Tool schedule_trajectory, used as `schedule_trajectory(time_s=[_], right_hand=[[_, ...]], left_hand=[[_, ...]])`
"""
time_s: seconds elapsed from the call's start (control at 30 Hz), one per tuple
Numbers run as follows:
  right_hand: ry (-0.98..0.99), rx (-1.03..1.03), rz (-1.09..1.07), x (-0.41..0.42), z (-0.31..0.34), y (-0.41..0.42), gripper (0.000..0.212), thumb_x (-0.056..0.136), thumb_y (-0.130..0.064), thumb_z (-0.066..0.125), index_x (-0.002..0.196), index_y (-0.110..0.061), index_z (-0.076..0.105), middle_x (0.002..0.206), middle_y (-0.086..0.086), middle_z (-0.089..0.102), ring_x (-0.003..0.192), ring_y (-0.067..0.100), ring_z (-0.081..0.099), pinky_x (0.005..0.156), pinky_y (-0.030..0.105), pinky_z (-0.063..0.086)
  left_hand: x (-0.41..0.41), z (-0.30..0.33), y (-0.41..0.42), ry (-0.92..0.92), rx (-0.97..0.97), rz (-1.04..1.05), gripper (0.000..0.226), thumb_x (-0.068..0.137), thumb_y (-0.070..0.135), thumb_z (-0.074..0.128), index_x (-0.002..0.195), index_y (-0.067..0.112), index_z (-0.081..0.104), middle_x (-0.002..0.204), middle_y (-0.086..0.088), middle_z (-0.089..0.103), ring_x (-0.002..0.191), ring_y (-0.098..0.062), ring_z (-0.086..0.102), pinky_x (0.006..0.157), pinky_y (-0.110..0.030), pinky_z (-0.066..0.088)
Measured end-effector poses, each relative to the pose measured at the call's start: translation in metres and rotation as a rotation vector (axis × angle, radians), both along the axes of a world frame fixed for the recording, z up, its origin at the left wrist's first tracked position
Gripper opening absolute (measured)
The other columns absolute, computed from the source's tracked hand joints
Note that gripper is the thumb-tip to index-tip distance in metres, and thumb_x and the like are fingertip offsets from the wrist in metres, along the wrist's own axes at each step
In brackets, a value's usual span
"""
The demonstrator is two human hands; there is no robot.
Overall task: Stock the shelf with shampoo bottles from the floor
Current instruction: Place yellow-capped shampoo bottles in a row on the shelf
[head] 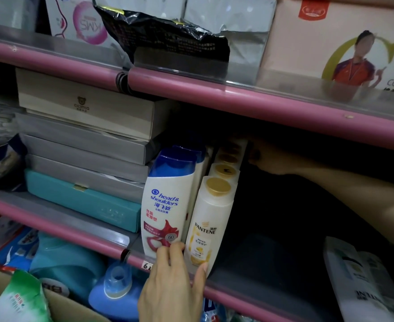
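Note:
On the middle pink-edged shelf stands a row of cream Pantene bottles with gold caps, running back into the dark. Beside them on the left stand white Head & Shoulders bottles with blue caps. My left hand presses against the foot of the front Pantene bottle, fingers on its left edge and thumb on its lower right. My right hand reaches deep into the shelf beside the rearmost Pantene bottles; its fingers are lost in shadow. A white bottle lies tilted at the shelf's right front.
Stacked grey and teal boxes fill the shelf left of the bottles. Tissue packs and a black bag sit on the upper shelf. Blue detergent bottles and a cardboard box are below. The dark shelf space right of the Pantene row holds nothing visible.

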State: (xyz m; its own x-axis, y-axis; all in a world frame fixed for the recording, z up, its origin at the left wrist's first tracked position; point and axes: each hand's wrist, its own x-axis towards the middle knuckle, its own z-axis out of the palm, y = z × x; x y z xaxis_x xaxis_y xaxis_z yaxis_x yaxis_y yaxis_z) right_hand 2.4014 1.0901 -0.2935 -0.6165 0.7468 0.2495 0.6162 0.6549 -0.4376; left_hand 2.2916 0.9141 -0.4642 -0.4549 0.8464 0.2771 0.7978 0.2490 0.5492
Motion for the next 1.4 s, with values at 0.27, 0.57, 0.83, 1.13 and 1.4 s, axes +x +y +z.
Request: schedule_trajectory(time_s=[0.27,0.57,0.83,1.13,1.4], right_hand=[[-0.469,-0.002,-0.274,0.073,-0.028,-0.047,0.053,0.086,-0.045,0.06,0.135,-0.041,0.041,0.107,-0.004,0.063,0.092,0.015,0.06,0.083,0.026,0.048],[-0.706,-0.146,-0.381,0.17,-0.072,-0.12,0.064,0.085,-0.062,0.052,0.141,-0.033,0.038,0.135,0.005,0.054,0.122,0.023,0.052,0.094,0.032,0.045],[-0.647,0.064,-0.38,0.202,-0.126,-0.17,0.066,0.086,-0.035,0.061,0.141,-0.044,0.025,0.158,0.012,0.013,0.119,0.04,0.052,0.086,0.043,0.049],[-0.304,0.296,-0.406,0.183,-0.09,-0.179,0.05,0.076,-0.041,0.059,0.121,-0.021,0.049,0.104,0.012,0.065,0.092,0.038,0.062,0.073,0.038,0.051],[0.569,-0.282,-0.549,0.152,-0.005,-0.166,0.029,0.072,-0.028,0.07,0.086,-0.002,0.068,0.075,0.014,0.072,0.053,0.023,0.07,0.064,0.038,0.062]], left_hand=[[0.016,0.015,-0.015,-0.091,0.249,0.022,0.03,0.088,0.037,0.056,0.111,0.023,0.044,0.105,0.003,0.049,0.088,-0.021,0.059,0.066,-0.032,0.044],[0.099,-0.011,-0.029,-0.202,0.449,-0.467,0.018,0.09,0.025,0.054,0.105,0.016,0.057,0.104,0.005,0.05,0.089,-0.008,0.053,0.076,-0.024,0.045],[0.175,-0.027,-0.047,-0.251,0.165,-0.819,0.062,0.092,0.02,0.05,0.147,0.025,0.02,0.148,0.012,0.03,0.132,-0.002,0.032,0.101,-0.004,0.019],[0.176,0.015,-0.038,-0.495,0.117,-0.788,0.091,0.084,0.01,0.057,0.15,0.033,-0.001,0.144,0.005,0.04,0.113,-0.012,0.056,0.084,-0.022,0.05],[0.168,0.069,-0.006,-0.405,0.301,-0.607,0.075,0.08,0.034,0.07,0.14,0.022,0.027,0.136,0.001,0.041,0.115,-0.019,0.05,0.087,-0.037,0.049]])
